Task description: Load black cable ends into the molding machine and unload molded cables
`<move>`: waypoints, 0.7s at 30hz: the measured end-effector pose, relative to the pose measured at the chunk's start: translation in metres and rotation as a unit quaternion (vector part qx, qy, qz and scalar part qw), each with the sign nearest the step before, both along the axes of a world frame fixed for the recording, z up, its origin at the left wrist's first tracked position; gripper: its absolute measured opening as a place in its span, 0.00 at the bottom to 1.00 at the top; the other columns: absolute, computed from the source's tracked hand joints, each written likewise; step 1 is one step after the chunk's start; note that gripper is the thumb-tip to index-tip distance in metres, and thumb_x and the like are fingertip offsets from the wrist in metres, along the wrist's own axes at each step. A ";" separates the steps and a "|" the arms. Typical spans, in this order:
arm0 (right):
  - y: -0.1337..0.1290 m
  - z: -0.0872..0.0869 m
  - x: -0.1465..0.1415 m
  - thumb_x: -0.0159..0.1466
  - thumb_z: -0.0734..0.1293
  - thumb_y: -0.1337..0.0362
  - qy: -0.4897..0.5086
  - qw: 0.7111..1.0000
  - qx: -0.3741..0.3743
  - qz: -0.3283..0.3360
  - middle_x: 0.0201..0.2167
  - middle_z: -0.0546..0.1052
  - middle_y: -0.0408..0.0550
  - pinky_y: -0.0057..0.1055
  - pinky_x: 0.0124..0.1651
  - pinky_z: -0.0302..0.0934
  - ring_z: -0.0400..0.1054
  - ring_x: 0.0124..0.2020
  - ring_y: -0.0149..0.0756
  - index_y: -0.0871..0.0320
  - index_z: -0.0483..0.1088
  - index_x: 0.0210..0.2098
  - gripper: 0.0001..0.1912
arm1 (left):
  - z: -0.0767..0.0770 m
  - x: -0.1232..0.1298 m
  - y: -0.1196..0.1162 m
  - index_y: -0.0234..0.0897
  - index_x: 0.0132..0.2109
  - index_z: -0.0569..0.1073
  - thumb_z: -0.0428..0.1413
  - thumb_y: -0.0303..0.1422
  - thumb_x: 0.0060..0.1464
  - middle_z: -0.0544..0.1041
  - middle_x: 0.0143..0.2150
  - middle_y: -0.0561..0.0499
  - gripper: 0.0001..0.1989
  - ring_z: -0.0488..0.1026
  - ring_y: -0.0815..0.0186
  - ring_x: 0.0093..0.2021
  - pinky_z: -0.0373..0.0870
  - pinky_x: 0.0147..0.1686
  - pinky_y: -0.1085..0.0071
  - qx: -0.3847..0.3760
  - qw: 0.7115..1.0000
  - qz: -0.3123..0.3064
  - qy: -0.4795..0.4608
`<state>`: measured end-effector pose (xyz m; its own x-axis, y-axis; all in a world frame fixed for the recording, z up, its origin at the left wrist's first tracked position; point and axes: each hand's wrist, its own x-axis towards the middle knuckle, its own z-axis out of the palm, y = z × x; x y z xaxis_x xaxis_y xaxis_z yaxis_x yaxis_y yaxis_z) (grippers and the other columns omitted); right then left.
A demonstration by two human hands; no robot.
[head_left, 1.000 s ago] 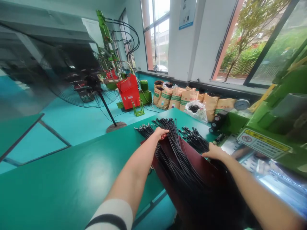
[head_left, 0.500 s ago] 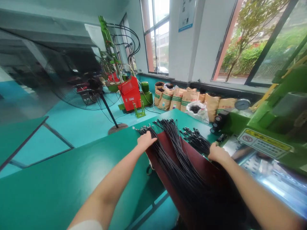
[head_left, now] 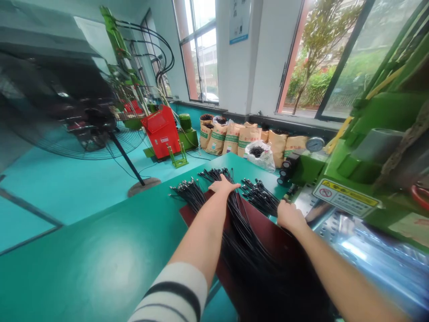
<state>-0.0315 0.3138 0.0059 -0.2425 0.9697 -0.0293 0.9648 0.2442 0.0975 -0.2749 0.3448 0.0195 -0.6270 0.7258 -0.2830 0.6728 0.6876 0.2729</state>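
Observation:
Black cables (head_left: 248, 232) with small metal tips lie in bundles on a dark red board (head_left: 284, 243), fanning out past its far edge. My left hand (head_left: 223, 184) rests over the far end of the middle bundle, its thumb stretched out to the right and its other fingers partly hidden. Left of it, another bundle (head_left: 188, 193) lies loose. My right hand (head_left: 291, 217) is closed at the board's right side, around the near part of the right cable bundle (head_left: 259, 196); its fingertips are hidden. The near ends of the cables blur into dark shadow.
The board lies over a green table (head_left: 110, 255). At the right stands a green machine (head_left: 385, 156) with a warning label and a pressure gauge (head_left: 315, 144). A large fan (head_left: 97, 120) is at left. Filled sacks (head_left: 231, 137) line the wall beyond.
My left hand has moved right, from the left cable bundle to the middle one. My right hand stays at the right bundle. The view has turned slightly right.

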 end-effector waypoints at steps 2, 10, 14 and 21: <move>-0.005 0.000 -0.002 0.55 0.56 0.77 -0.003 1.000 0.016 0.005 0.38 0.71 0.66 0.39 0.39 0.57 0.64 0.44 0.50 0.71 0.64 0.42 0.15 | -0.001 0.006 0.010 0.36 0.63 0.41 0.57 0.59 0.25 0.53 0.58 0.23 0.61 0.52 0.33 0.56 0.54 0.43 0.45 -0.018 1.000 0.014 0.022; -0.017 0.003 -0.009 0.58 0.51 0.77 -0.010 0.998 0.068 0.013 0.37 0.71 0.68 0.39 0.38 0.57 0.65 0.42 0.51 0.72 0.64 0.43 0.16 | -0.006 0.003 0.039 0.32 0.62 0.42 0.59 0.40 0.37 0.59 0.54 0.21 0.50 0.57 0.33 0.53 0.53 0.40 0.40 -0.030 0.998 0.053 0.028; -0.015 0.004 -0.010 0.58 0.53 0.76 -0.006 0.998 0.056 0.002 0.38 0.71 0.69 0.39 0.39 0.57 0.65 0.42 0.50 0.72 0.65 0.42 0.15 | -0.011 -0.009 0.041 0.33 0.62 0.40 0.55 0.35 0.42 0.61 0.54 0.25 0.44 0.60 0.40 0.53 0.57 0.41 0.44 0.004 0.998 0.059 0.014; -0.004 0.003 -0.011 0.56 0.55 0.76 0.008 1.000 0.009 -0.016 0.38 0.72 0.68 0.40 0.39 0.57 0.66 0.44 0.52 0.71 0.65 0.42 0.15 | -0.015 -0.034 0.035 0.30 0.60 0.45 0.51 0.37 0.46 0.67 0.50 0.32 0.37 0.68 0.54 0.49 0.65 0.39 0.63 0.073 0.996 0.047 -0.025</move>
